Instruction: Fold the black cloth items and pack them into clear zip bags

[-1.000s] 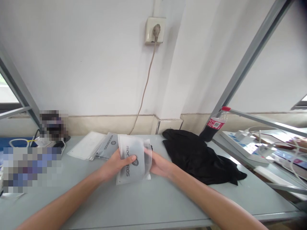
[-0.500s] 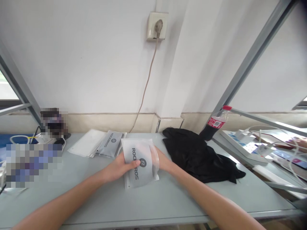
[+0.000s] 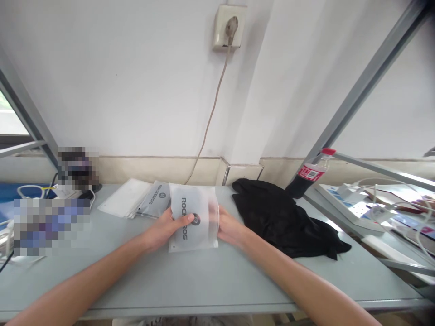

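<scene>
A frosted plastic bag (image 3: 200,235) with dark ROCKBROS lettering is held up over the grey table (image 3: 163,285). On its left side, my left hand (image 3: 165,228) grips it, thumb across the front near the round logo. My right hand (image 3: 231,226) is at the right edge, its fingers partly hidden behind the translucent plastic. Behind and to the left lies a similar bag (image 3: 154,201) with grey contents, beside a stack of whitish bags (image 3: 124,198). Crumpled black cloth (image 3: 282,217) rests to the right.
A cola bottle (image 3: 307,176) leans behind the cloth by a metal post. Farther right are a power strip (image 3: 340,208), cables and part of another person's hand. Blurred items and cables sit at the left. A plug cord hangs from the wall socket (image 3: 230,29).
The held bag has straightened out and turned flatter toward the camera. My right hand has moved from inside the bag's opening toward its right edge. The view has shifted slightly.
</scene>
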`<state>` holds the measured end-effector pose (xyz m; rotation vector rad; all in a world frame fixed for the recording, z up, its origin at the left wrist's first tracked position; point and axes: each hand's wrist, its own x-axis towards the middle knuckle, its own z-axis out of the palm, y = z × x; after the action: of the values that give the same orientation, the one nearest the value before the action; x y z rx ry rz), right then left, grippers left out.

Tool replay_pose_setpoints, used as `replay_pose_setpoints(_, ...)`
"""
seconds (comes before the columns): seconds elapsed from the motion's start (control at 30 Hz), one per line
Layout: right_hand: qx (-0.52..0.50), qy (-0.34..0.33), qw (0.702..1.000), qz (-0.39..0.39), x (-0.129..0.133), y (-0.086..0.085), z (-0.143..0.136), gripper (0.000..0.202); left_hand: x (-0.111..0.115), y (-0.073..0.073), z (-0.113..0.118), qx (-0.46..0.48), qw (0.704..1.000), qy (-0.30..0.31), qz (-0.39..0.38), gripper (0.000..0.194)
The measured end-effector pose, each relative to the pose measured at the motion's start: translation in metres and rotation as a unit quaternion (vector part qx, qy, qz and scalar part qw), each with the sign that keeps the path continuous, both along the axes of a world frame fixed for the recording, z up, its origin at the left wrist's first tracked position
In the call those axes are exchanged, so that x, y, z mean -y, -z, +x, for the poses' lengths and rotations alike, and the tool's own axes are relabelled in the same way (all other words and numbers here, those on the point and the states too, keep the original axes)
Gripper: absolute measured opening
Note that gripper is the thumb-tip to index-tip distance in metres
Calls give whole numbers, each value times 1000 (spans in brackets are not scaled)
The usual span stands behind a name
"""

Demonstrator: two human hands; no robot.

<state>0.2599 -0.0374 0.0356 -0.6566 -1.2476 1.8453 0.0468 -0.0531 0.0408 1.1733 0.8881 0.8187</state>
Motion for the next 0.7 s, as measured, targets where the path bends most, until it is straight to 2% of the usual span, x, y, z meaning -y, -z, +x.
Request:
replay_pose_setpoints(0.07,-11,32,999,7,-1,0,-3,40,-1,-1,0,-15,999,-29,21,48)
replay_pose_setpoints(0.17,5,4,1000,11,-2,-6,0,44,-2,-1,1,-18,996,-76,43,48)
replay_pose_setpoints(0.23,29,-31,999,14,-2,-10,3,45,-2,-1,2,-10,996,-73,43,47)
replay_pose_setpoints(0.3,53,-29,997,41,-4,-13,6,46,-3,-2,2,-1,998,-60,32,47)
replay_pose_setpoints(0.37,80,48,991,100,-7,-13,7,42,-5,-3,2,17,996,-87,20,48)
replay_pose_setpoints(0.43,97,151,971,158,-10,-13,6,39,-9,-5,0,46,987,-154,8,50)
replay_pose_setpoints(0.5,108,181,958,194,-10,-12,4,39,-13,-7,-2,71,977,-199,-5,49)
replay_pose_setpoints(0.63,142,77,960,230,-5,-12,0,52,-14,-9,-3,91,977,-189,-36,47)
replay_pose_setpoints(0.7,143,55,962,227,-3,-11,-2,54,-12,-8,-1,97,977,-185,-48,46)
